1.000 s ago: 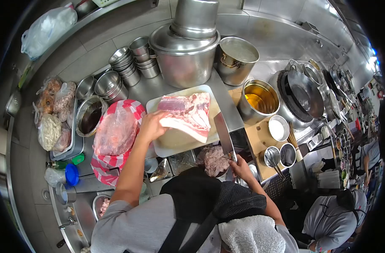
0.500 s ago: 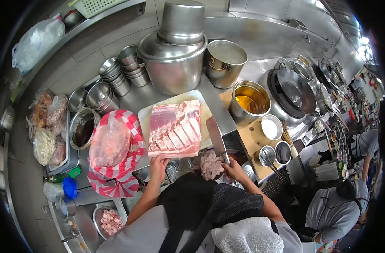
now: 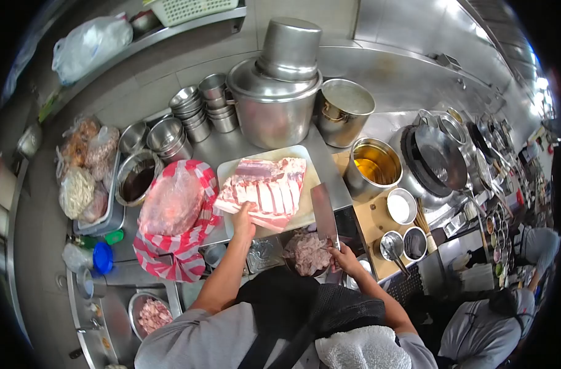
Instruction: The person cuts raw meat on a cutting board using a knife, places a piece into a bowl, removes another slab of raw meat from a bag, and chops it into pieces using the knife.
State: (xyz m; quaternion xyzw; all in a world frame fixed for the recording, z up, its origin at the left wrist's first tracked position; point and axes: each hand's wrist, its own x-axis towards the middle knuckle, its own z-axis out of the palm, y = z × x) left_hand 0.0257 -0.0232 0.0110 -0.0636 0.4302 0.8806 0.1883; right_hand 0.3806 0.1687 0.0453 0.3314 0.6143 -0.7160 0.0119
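Left hand [image 3: 245, 224], its grip closed on the near edge of the pink-and-white ribbed meat slab [image 3: 262, 192], which lies on the pale rectangular cutting board [image 3: 313, 161] on the steel counter [image 3: 334, 179]; right hand [image 3: 346, 258], grip wrapped round the handle of the broad metal cleaver [image 3: 324, 212], blade beside the board.

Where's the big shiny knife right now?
In the head view, the knife is just right of the middle, in the person's right hand, its blade by the right edge of the white board under the meat.
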